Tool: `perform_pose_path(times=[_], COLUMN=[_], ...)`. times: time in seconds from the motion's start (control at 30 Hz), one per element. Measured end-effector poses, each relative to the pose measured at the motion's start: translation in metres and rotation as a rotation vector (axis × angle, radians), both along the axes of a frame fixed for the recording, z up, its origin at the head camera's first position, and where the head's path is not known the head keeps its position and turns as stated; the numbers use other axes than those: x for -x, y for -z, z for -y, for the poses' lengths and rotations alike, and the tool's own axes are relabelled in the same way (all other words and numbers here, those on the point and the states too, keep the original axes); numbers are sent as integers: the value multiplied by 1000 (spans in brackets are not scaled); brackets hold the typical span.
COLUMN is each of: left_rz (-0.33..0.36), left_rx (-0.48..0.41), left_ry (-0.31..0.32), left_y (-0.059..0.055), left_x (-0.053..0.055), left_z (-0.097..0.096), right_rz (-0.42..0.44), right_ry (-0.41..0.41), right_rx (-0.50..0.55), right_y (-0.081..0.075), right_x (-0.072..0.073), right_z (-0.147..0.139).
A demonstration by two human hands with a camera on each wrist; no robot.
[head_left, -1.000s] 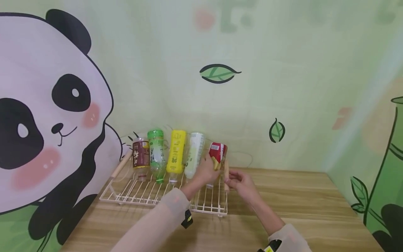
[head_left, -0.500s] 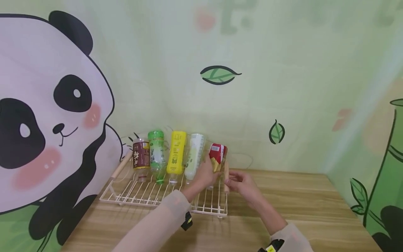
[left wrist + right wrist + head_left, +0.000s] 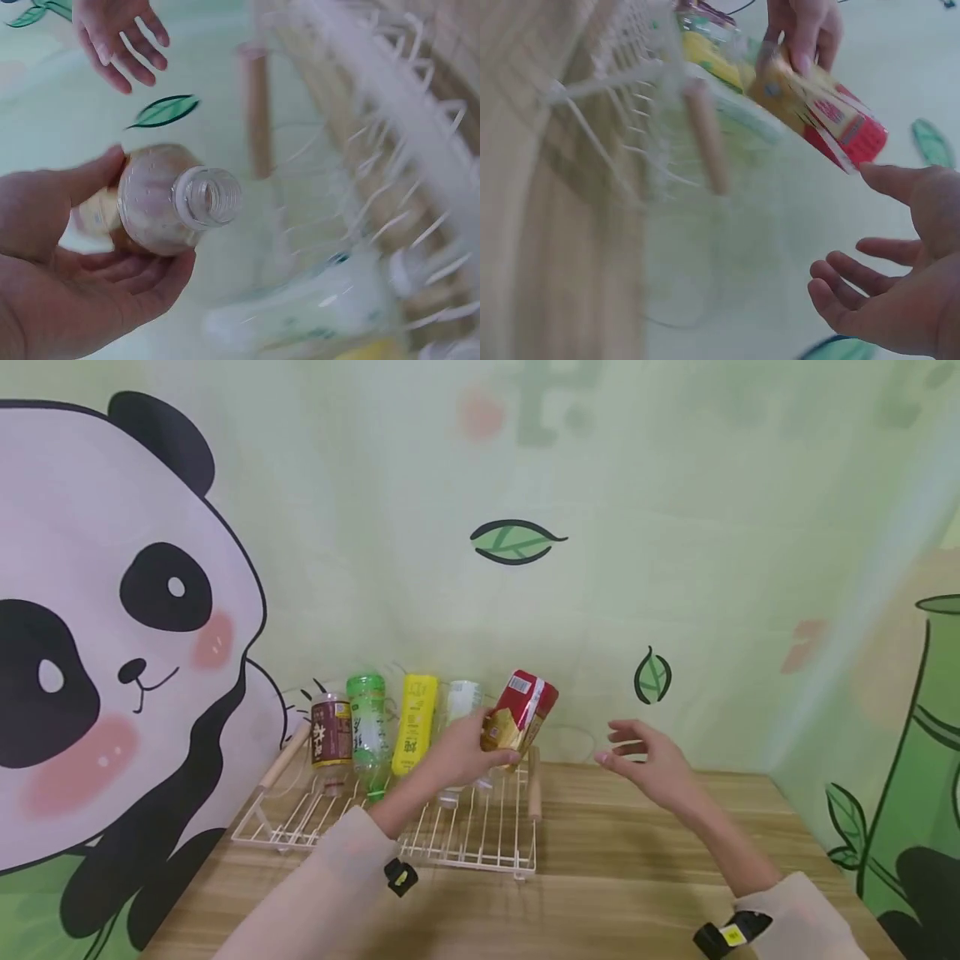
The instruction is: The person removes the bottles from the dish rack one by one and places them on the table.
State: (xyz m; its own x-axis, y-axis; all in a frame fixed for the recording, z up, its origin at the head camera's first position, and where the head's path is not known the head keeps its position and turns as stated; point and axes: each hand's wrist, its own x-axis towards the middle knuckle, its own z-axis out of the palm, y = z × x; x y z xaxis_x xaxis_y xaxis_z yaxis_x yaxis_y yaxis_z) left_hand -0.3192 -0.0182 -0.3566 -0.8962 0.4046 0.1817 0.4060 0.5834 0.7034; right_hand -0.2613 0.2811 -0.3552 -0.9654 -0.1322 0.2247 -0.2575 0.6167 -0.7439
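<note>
My left hand (image 3: 459,756) grips a plastic bottle (image 3: 521,714) with a red and gold label, tilted neck-down above the right end of a white wire rack (image 3: 480,865). In the left wrist view, thumb and fingers wrap its body, and the clear threaded neck (image 3: 214,196) has no cap. My right hand (image 3: 654,767) hovers right of the rack, fingers spread and holding nothing. In the right wrist view its thumb tip overlaps the bottle's red base (image 3: 862,139). The rack's right wooden handle (image 3: 534,787) stands between the hands.
Along the rack lean several neck-down bottles: a maroon-labelled bottle (image 3: 331,731), a green bottle (image 3: 367,727), a yellow bottle (image 3: 416,718) and a whitish bottle (image 3: 463,695), partly behind my left hand. The wooden tabletop (image 3: 637,852) meets a panda-print backdrop (image 3: 712,568).
My left hand has lifted the red and gold bottle off the rack, up and tilted to the right. My right hand has let go of the wooden handle and moved right and up.
</note>
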Motion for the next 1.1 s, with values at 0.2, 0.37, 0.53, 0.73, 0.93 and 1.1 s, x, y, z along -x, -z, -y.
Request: perform_pose_path(times=[0.2,0.37,0.53,0.73,0.93,1.1], left_rz=[-120,-248,-313,-356,-362,-375], left_rx=[91,189,280,345,354,369], left_ry=[46,77,105,140,182,195], left_y=[-26,-31,-32,-31,-28,-28], left_x=[-14,-28,-35,-37,-40,-42], left_z=[17,13,5,0,-3,-5], right_rz=[-224,-403,-573,-584,-693,-745], right_ry=[-49,-121,-188,-193,-216,-228], right_rx=[-221,-409,-588,-737,-795,-813], right_y=[-43,-50,-45,-36,-27,-25], right_x=[-13,-18,-14,-8,-7,-8], right_z=[0,22,46,58,62,62])
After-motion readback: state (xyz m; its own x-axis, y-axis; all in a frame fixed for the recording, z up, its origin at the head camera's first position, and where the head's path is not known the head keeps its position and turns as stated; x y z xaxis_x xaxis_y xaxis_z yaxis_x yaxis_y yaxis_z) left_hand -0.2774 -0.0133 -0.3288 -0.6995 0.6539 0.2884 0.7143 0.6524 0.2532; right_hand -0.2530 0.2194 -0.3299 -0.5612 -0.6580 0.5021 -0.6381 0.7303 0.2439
